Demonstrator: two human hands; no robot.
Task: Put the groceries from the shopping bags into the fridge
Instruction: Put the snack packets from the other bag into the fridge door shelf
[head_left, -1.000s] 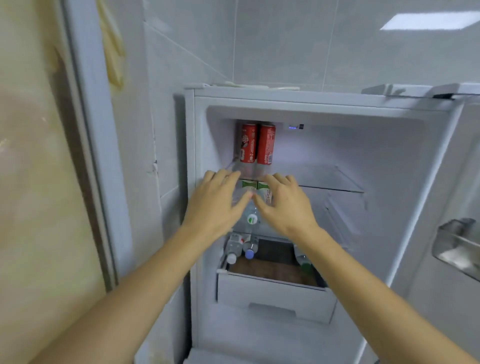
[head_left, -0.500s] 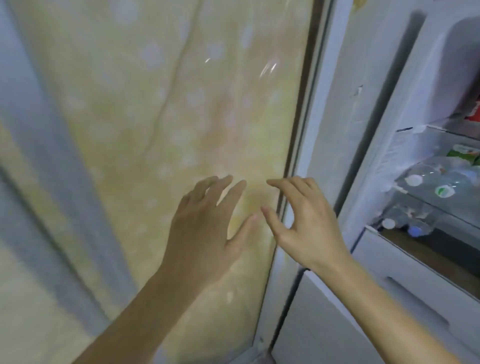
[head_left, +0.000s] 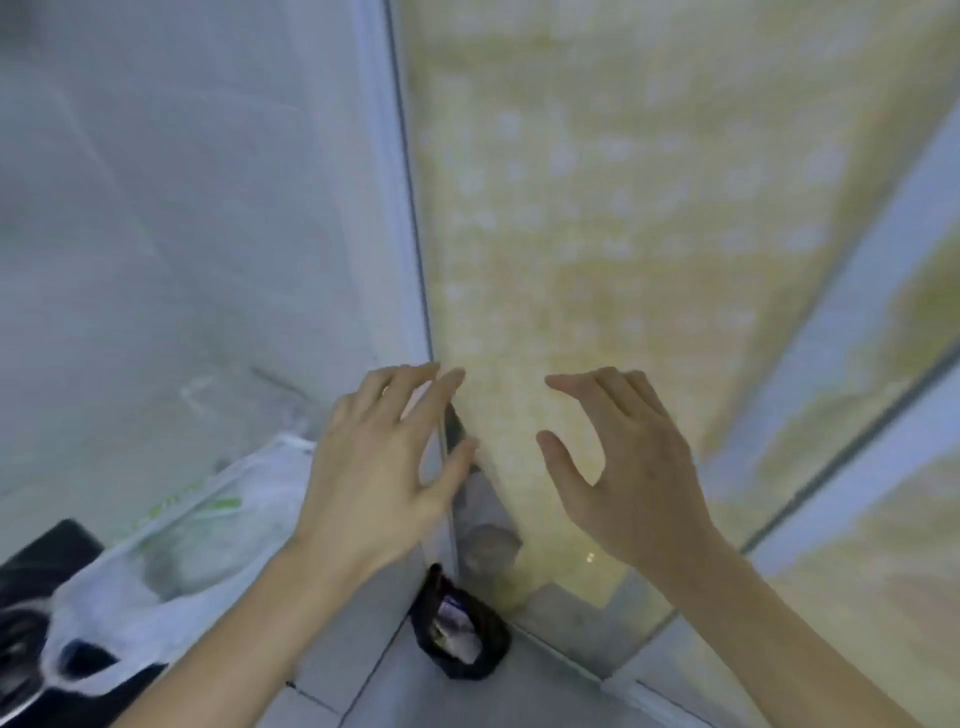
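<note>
1. While both of your hands hang empty in the air, note the grip: your left hand (head_left: 384, 467) has its fingers spread wide and holds nothing, and your right hand (head_left: 628, 467) is spread the same way, thumb apart from the fingers.
2. Just below and left of your left hand lies the white plastic bag (head_left: 171, 561), resting partly on something dark; what it holds is too blurred to name.
3. Near the corner on the floor sits a small black bag (head_left: 460, 634), open at the top, with something pale inside.
4. Behind your hands stands a yellow patterned panel (head_left: 623, 208); the fridge is out of sight.
5. Judging from this, grabbing thin plastic rather than the handles could tear it or spill the groceries, and the blur suggests reaching before you see clearly.
</note>
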